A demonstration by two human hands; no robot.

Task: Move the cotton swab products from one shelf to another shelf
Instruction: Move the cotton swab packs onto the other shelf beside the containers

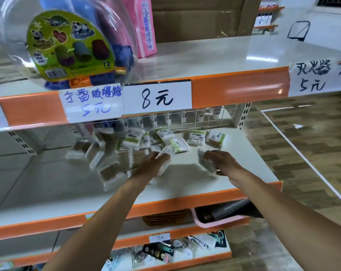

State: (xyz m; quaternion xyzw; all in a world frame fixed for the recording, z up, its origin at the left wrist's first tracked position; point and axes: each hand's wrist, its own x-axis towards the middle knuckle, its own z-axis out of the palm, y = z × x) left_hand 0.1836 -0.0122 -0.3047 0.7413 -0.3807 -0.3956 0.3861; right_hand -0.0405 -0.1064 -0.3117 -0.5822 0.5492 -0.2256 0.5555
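Observation:
Several cotton swab packs [165, 137] lie scattered at the back of the white middle shelf [165, 194], some with green labels, some clear with brown sticks [109, 171]. My left hand [152, 165] grips a white swab pack [166, 153] above the shelf. My right hand [222, 163] holds another swab pack [205, 162], blurred by motion. Both arms reach in under the upper shelf [224, 55].
A clear tub of coloured rolls [68, 44] and a pink package [146, 26] stand on the upper shelf's left. Handwritten price tags [157, 98] hang on its orange edge. A pink basket [220, 218] and packaged goods sit below. Wood-pattern floor lies right.

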